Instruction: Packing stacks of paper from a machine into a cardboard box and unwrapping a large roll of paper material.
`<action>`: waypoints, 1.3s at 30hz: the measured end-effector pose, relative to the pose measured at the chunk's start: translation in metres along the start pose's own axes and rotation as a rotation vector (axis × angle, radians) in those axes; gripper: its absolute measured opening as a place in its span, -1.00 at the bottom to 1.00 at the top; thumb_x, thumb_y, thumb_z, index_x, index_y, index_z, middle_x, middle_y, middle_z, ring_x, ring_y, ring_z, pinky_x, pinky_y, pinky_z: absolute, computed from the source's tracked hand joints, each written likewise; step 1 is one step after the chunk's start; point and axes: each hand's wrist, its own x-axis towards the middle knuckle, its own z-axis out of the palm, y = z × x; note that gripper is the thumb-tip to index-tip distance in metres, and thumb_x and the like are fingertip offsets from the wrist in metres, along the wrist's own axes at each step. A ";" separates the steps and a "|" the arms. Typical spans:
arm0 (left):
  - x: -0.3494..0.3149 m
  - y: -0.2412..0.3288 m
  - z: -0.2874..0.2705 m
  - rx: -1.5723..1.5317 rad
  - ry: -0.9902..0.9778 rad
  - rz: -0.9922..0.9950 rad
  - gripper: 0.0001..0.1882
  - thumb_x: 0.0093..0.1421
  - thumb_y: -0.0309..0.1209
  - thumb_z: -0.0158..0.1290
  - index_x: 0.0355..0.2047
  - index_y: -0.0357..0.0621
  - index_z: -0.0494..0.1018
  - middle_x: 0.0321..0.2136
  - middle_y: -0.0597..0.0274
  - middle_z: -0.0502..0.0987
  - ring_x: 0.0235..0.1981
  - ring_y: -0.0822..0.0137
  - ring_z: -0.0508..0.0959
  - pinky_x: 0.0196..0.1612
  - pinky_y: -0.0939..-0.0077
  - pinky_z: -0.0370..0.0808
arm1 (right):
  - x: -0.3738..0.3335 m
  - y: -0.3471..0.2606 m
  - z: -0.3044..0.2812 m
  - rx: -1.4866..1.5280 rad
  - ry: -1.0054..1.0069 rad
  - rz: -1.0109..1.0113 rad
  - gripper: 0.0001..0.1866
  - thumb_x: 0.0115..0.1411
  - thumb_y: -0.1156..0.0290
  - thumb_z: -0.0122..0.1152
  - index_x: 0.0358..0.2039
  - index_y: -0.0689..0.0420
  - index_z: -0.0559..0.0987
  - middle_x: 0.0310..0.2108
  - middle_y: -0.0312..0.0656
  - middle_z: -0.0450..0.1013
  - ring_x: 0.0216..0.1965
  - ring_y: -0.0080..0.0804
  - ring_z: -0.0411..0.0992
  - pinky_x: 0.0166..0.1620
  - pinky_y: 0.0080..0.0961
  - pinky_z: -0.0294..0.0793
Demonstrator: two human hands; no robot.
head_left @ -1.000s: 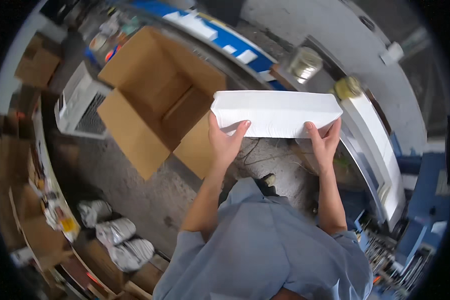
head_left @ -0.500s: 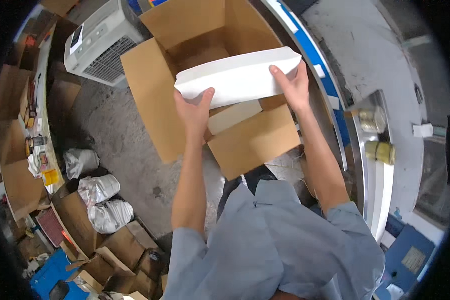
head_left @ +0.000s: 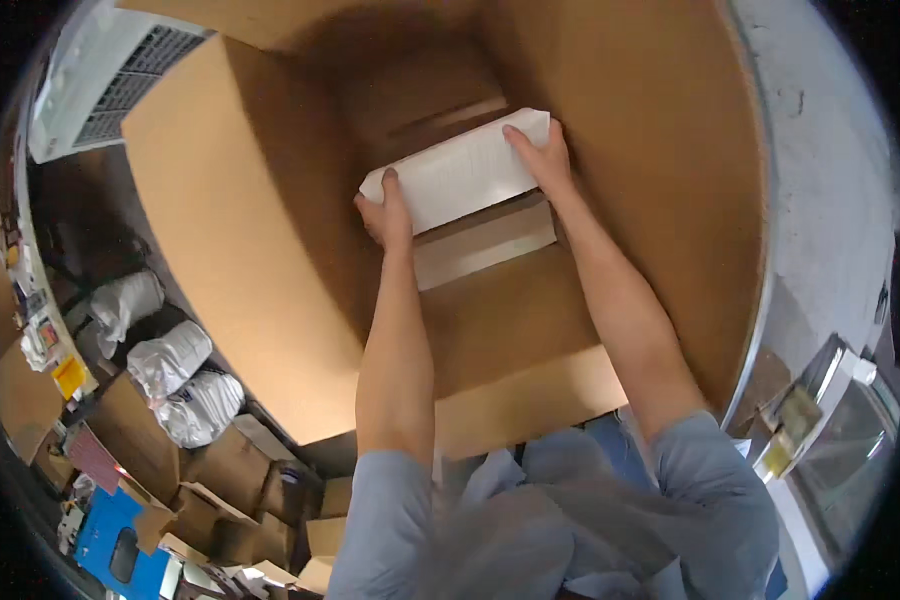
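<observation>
A long white flat box (head_left: 457, 172) lies low inside a big open brown cardboard carton (head_left: 260, 250). My left hand (head_left: 385, 213) grips the white box at its left end, and my right hand (head_left: 541, 155) grips its right end. Both forearms reach down over the carton's near flap (head_left: 530, 400). The white box rests against or just above the carton's bottom flaps (head_left: 482, 245); I cannot tell whether it touches them.
A white appliance with a vent grille (head_left: 105, 85) stands behind the carton at upper left. White filled bags (head_left: 175, 365) and several small cardboard boxes (head_left: 240, 480) lie on the floor at left. A blue object (head_left: 110, 540) sits at lower left. A metal machine (head_left: 830, 400) is at right.
I have leaned over the carton and both hands have lowered the white box from above its opening down deep inside it.
</observation>
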 end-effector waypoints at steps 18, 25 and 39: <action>0.053 -0.165 0.050 0.480 -0.092 -0.354 -0.23 0.14 -0.03 0.10 0.19 -0.36 0.24 0.11 -0.26 0.39 0.12 -0.17 0.39 0.18 0.13 0.31 | 0.006 0.183 0.030 -0.393 -0.243 0.298 -0.11 0.03 -0.04 0.33 0.19 0.34 0.24 0.06 0.15 0.41 0.11 0.02 0.38 0.17 -0.24 0.32; 0.022 -0.143 0.036 0.569 -0.004 -0.178 -0.31 0.11 -0.15 0.16 0.11 -0.43 0.28 0.06 -0.28 0.41 0.09 -0.17 0.41 0.15 0.10 0.34 | -0.027 0.131 0.029 -0.779 -0.265 0.344 -0.08 0.07 0.00 0.29 0.25 0.35 0.15 0.10 0.17 0.37 0.14 0.07 0.34 0.21 -0.21 0.30; -0.184 0.004 -0.114 0.186 -0.571 0.247 -0.29 0.23 -0.17 0.10 0.21 -0.47 0.20 0.11 -0.26 0.39 0.15 0.04 0.41 0.16 0.27 0.34 | -0.181 -0.041 -0.067 -0.394 -0.457 0.035 -0.27 0.12 0.02 0.31 0.16 0.25 0.39 -0.04 -0.03 0.50 -0.01 -0.30 0.48 0.02 -0.42 0.46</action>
